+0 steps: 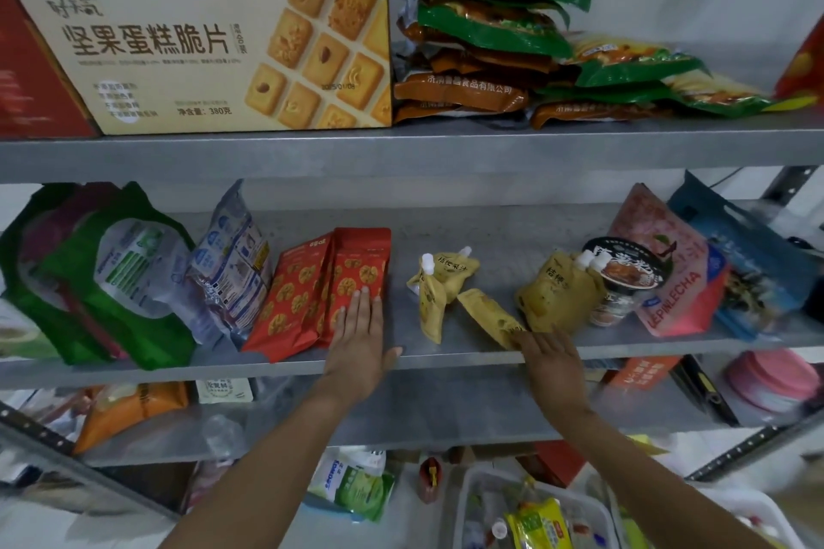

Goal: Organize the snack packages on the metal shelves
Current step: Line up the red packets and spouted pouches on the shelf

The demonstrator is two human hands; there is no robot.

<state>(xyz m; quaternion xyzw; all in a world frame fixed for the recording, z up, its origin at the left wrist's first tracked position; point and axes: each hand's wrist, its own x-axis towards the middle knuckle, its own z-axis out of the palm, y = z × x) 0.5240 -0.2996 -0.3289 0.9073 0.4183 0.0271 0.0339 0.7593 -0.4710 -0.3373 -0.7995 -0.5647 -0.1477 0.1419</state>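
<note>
Red cracker packets (312, 294) are pressed by the flat left hand (359, 339); a fallen yellow pouch (488, 316), touched by the flat right hand (550, 359), could be knocked off the shelf (450, 236).

Single head-worn view faces the metal shelves (446, 156) close up, looking slightly down onto the middle tier (446, 236)

Both your arms reach forward and up from the bottom of the view, bare and well apart. Your left hand (359, 339) lies flat, palm down, fingers straight and close together, thumb spread out to the right. Your right hand (547, 357) is palm down too, its back toward you, fingers stretched forward and angled slightly left, blurred at the tips.
</note>
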